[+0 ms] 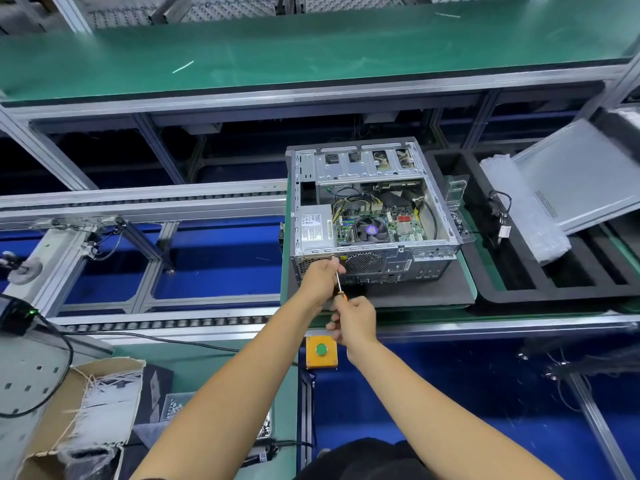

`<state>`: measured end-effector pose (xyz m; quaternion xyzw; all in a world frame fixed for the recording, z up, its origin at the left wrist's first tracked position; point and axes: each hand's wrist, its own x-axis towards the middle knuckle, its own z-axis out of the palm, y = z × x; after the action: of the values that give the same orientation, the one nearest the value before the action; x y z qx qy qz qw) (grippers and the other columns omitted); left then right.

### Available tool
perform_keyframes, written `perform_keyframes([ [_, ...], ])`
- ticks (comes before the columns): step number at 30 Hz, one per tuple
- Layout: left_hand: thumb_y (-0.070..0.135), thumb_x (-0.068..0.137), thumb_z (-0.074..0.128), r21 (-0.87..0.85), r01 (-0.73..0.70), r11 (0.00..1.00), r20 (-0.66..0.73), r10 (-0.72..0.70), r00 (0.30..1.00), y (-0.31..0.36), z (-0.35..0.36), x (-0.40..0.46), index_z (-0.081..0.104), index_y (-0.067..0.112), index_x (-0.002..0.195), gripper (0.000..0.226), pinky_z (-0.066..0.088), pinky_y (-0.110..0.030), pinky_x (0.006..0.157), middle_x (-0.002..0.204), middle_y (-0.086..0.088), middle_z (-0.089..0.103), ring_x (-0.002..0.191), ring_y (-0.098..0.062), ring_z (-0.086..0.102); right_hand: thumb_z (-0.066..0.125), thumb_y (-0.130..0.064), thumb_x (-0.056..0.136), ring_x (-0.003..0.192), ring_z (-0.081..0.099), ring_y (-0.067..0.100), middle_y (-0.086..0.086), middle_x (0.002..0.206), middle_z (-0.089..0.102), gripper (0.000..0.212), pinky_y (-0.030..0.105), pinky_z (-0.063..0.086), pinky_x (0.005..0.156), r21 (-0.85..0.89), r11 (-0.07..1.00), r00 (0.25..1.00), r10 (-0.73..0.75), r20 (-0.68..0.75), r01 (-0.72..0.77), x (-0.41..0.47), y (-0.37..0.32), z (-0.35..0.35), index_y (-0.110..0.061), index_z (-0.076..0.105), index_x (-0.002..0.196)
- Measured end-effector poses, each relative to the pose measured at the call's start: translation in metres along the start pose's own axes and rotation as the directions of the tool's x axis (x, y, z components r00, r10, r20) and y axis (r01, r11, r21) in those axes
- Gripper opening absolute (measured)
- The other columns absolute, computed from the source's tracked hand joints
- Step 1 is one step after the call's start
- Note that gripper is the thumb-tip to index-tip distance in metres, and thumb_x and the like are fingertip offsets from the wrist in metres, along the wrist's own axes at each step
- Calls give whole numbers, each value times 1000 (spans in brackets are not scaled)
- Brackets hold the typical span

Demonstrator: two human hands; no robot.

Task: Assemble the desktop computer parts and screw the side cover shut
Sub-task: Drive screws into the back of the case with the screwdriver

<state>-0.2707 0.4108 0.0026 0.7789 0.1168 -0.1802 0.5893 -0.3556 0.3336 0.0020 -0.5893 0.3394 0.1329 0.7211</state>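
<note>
An open desktop computer case (372, 202) lies on its side on a dark foam pad (415, 289), motherboard, fan and power supply showing. My right hand (355, 320) grips the orange handle of a screwdriver (338, 278). Its thin shaft runs up to the case's rear panel near the top edge. My left hand (320, 277) is closed around the shaft close to the tip, against the rear panel. The grey side cover (581, 174) leans tilted at the right, apart from the case.
A black foam tray (519, 271) with a cable and a bubble-wrap bag (526, 209) sits right of the case. A yellow box with a green button (321, 351) is under my right wrist. A cardboard box (86, 410) and a screw tray (173, 407) are lower left.
</note>
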Motion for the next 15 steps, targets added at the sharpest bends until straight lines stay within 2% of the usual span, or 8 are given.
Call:
perform_keyframes([
  [2, 35, 110, 37, 19, -8, 1000, -24, 8, 1000, 0, 3, 1, 64, 18, 84, 40, 36, -31, 63, 69, -1, 45, 66, -15, 43, 63, -16, 94, 43, 63, 19, 7, 58, 67, 19, 29, 47, 41, -130, 982, 980, -156, -123, 140, 4, 3, -1, 2, 57, 96],
  [4, 36, 110, 37, 44, -17, 999, -21, 18, 1000, -2, 0, 1, 65, 20, 86, 40, 39, -32, 66, 69, 0, 46, 68, -15, 44, 60, -16, 96, 41, 62, 19, 9, 57, 69, 17, 27, 47, 40, -148, 975, 978, -181, -107, 164, 5, 4, -2, 1, 59, 94],
  [6, 38, 110, 36, 32, -6, 999, 23, 5, 1000, -5, -5, 0, 68, 20, 90, 42, 39, -31, 66, 69, 1, 43, 67, -14, 42, 57, -16, 97, 39, 54, 16, 11, 57, 68, 14, 23, 35, 34, 15, 1000, 1000, -25, 9, 24, 7, 1, -4, -4, 60, 92],
  [8, 40, 110, 35, 22, 20, 1000, 81, -22, 997, -5, -9, -2, 68, 21, 91, 43, 39, -29, 62, 68, 2, 41, 64, -13, 41, 57, -18, 99, 39, 48, 12, 11, 58, 65, 16, 19, 29, 32, 240, 944, 963, 180, 202, -227, 7, -6, -9, -6, 60, 89],
  [9, 40, 110, 35, 29, 25, 999, 90, -28, 996, -5, -9, -2, 67, 21, 89, 43, 38, -28, 61, 68, 3, 41, 63, -12, 40, 57, -21, 100, 39, 47, 11, 10, 59, 64, 19, 18, 29, 31, 299, 902, 933, 232, 275, -312, 7, -9, -11, -6, 59, 88],
  [11, 38, 110, 36, 38, 27, 999, 67, -30, 997, -4, -7, -2, 63, 20, 84, 42, 37, -29, 61, 66, 4, 40, 63, -13, 39, 56, -25, 101, 41, 50, 10, 9, 62, 64, 23, 17, 33, 32, 314, 877, 910, 263, 322, -365, 7, -12, -13, -6, 59, 87],
  [13, 36, 110, 36, 32, 26, 999, 21, -26, 999, -4, -3, 0, 60, 18, 79, 43, 35, -31, 61, 65, 2, 40, 63, -15, 39, 56, -27, 98, 44, 54, 13, 9, 65, 67, 23, 20, 37, 36, 230, 924, 933, 242, 265, -305, 5, -12, -11, -6, 63, 90],
  [15, 35, 109, 37, 49, 17, 999, -5, -17, 1000, -5, 1, 1, 60, 17, 78, 43, 38, -33, 64, 66, 1, 42, 64, -16, 41, 59, -28, 95, 46, 57, 15, 9, 70, 69, 20, 26, 41, 41, 14, 995, 989, 97, 114, -99, 1, -4, -8, -9, 63, 94],
])
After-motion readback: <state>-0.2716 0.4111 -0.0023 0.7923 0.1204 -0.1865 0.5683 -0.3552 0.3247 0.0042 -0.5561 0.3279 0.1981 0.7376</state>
